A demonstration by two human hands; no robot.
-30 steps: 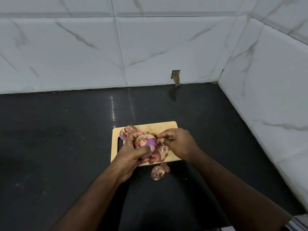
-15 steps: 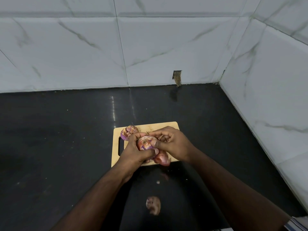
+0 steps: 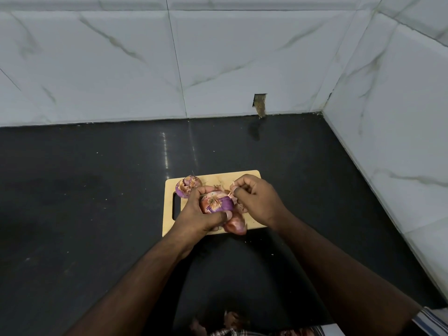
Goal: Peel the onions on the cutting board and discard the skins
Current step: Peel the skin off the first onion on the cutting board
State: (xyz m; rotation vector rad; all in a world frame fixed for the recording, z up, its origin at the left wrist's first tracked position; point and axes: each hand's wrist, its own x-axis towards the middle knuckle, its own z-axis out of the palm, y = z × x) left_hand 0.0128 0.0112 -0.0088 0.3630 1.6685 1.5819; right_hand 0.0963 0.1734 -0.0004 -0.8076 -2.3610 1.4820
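Since the skin scrap that lay on the tabletop just off the board's near edge 1.0 s ago has dropped away, it now shows with other skins [image 3: 232,320] far down at the bottom of view, so discarding is underway, piece by piece. Left hand [image 3: 197,215] grips the onion [image 3: 217,202] just above the board [image 3: 169,207], same hold as before. Right hand [image 3: 257,198] has gone back in and pinches a skin flap [image 3: 232,190] at the onion's right shoulder. Onion is roughly round, no real long axis; its dry tufted end points up toward the camera, purple flesh bared on the right, brown skin left on the left. My read: half peeled. Second onion [image 3: 188,186] sits at the board's far-left corner, a third [image 3: 235,225] at the near edge, still brown.
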